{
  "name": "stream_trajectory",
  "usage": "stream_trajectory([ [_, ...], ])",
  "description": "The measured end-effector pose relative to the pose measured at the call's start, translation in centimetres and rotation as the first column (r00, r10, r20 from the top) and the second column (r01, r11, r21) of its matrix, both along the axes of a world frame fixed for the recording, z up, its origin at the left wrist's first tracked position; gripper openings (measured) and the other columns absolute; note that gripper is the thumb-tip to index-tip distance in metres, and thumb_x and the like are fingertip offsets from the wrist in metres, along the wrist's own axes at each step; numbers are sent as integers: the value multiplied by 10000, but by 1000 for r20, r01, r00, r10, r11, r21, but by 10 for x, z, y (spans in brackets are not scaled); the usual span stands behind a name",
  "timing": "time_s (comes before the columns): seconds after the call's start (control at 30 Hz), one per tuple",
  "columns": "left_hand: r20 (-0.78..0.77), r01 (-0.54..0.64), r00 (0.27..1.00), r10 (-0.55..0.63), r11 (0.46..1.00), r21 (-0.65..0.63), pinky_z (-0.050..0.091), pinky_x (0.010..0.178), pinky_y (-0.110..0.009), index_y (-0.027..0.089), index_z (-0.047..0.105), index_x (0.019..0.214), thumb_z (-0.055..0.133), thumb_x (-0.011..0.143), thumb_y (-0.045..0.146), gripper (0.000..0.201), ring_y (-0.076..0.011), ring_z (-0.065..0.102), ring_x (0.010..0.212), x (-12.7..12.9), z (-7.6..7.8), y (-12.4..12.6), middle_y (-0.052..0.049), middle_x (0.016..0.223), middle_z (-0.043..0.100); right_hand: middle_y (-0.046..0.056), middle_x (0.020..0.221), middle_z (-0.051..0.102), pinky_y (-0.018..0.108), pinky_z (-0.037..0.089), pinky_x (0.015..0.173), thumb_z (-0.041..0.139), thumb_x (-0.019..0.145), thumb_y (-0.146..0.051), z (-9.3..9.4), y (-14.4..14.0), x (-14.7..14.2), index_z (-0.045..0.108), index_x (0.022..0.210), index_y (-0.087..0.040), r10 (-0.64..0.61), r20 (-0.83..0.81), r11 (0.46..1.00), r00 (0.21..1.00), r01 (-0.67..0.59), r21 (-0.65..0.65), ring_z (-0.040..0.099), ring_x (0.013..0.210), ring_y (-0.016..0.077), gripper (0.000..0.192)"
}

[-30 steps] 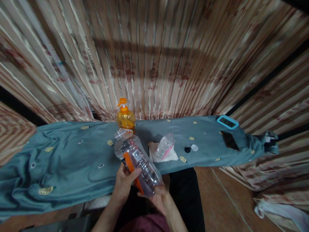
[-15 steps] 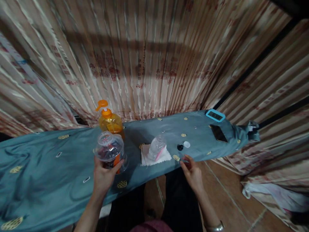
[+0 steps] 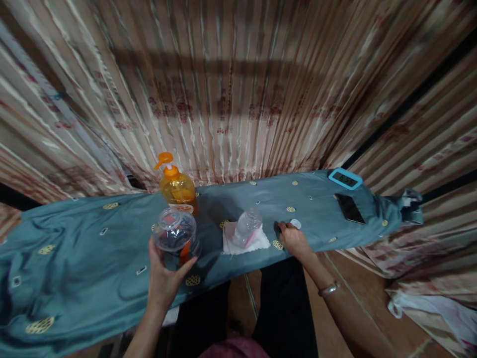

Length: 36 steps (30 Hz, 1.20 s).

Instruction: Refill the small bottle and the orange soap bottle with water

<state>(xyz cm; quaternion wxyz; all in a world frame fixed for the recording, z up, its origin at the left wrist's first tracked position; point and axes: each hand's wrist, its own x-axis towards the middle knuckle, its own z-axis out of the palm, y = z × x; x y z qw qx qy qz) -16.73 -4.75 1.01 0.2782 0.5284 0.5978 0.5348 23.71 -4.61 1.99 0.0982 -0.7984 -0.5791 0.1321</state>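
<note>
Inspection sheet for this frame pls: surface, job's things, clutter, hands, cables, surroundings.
Surface: teal patterned cloth over a long table, wrinkled.
Job's things: clear bottle with orange label, open top, upright; white cap on the cloth.
Clutter: orange pump bottle; small clear bottle lying on a white napkin; phone; blue-framed clock.
Hands: left hand grips the clear bottle; right hand on the cloth by the white cap; what is under its fingertips is hidden.
Cables: nothing seen.
Surroundings: striped curtain behind; tiled floor.

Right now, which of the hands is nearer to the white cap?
Right. The right hand rests beside the white cap, fingertips nearly touching. The left hand holds the clear bottle, far left.
</note>
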Motion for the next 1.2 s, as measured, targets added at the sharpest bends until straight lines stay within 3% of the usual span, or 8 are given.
stream_trajectory([
  [0.07, -18, -109, 994, 109, 994, 13, 505, 1249, -597, 230, 502, 1496, 954, 527, 764, 1195, -415, 655, 1401, -9, -4, -30, -179, 1527, 644, 71, 1243, 755, 505, 612, 1035, 737, 1006, -320, 15, -3, 1, 707, 1267, -185, 38, -49, 999, 998, -36, 35, 746, 1125, 229, 295],
  [0.13, -91, -119, 990, 110, 988, -98, 595, 1137, -589, 262, 655, 1309, 882, 654, 777, 864, -381, 760, 1191, -16, -9, -63, -108, 1279, 777, 74, 1236, 761, 495, 613, 1030, 714, 1019, -316, 38, -9, 0, 691, 1291, -182, 82, -127, 992, 988, -69, 106, 754, 1085, 217, 304],
  [0.23, -79, 159, 981, -179, 964, -214, 681, 930, -475, 273, 773, 957, 759, 839, 722, 464, -322, 806, 925, -2, -8, -89, -68, 935, 817, 83, 1232, 774, 444, 629, 985, 679, 1028, -381, 84, -15, -9, 657, 1323, -178, 223, -264, 956, 938, -158, 246, 769, 1003, 191, 359],
  [0.33, 2, 357, 933, -360, 926, -121, 625, 1092, -494, 274, 777, 1177, 797, 863, 569, 431, -333, 784, 1167, 47, 6, -69, -102, 1230, 816, 72, 1238, 785, 362, 622, 959, 640, 1003, -424, 132, -13, -29, 663, 1316, -204, 397, -293, 892, 870, -290, 348, 773, 983, 172, 383],
  [0.5, 73, 415, 909, -410, 908, -57, 391, 1320, -605, 222, 428, 1606, 942, 694, 362, 1056, -395, 501, 1576, 141, 27, 9, -200, 1691, 498, 79, 1264, 788, 349, 574, 979, 615, 960, -252, 180, 8, -63, 722, 1270, -198, 606, -121, 778, 786, -554, 298, 769, 1025, 189, 332],
  [0.73, 89, 503, 863, -497, 862, -62, 561, 1142, -507, 217, 613, 1396, 869, 786, 291, 666, -355, 724, 1288, 174, 23, 35, -125, 1360, 769, 132, 1210, 781, 351, 537, 970, 563, 957, -112, 191, 24, -73, 738, 1223, -170, 707, 79, 696, 703, -711, 98, 751, 1100, 234, 324],
  [0.97, 129, 516, 851, -509, 856, -20, 571, 1098, -449, 196, 638, 1346, 824, 824, 252, 558, -316, 738, 1213, 178, 25, 28, -108, 1308, 781, 80, 940, 769, 325, 492, 776, 642, 928, -164, 190, 38, -74, 730, 1006, -200, 729, 167, 674, 663, -738, -12, 738, 859, 225, 123],
  [1.2, 75, 490, 869, -488, 871, -10, 569, 1096, -459, 208, 646, 1340, 863, 805, 249, 579, -332, 735, 1200, 186, 19, 27, -106, 1297, 780, -2, 513, 436, 412, 452, 645, 680, 878, -739, 172, 57, -59, 522, 638, -313, 701, 46, 677, 712, -685, 270, 494, 497, 219, 514],
])
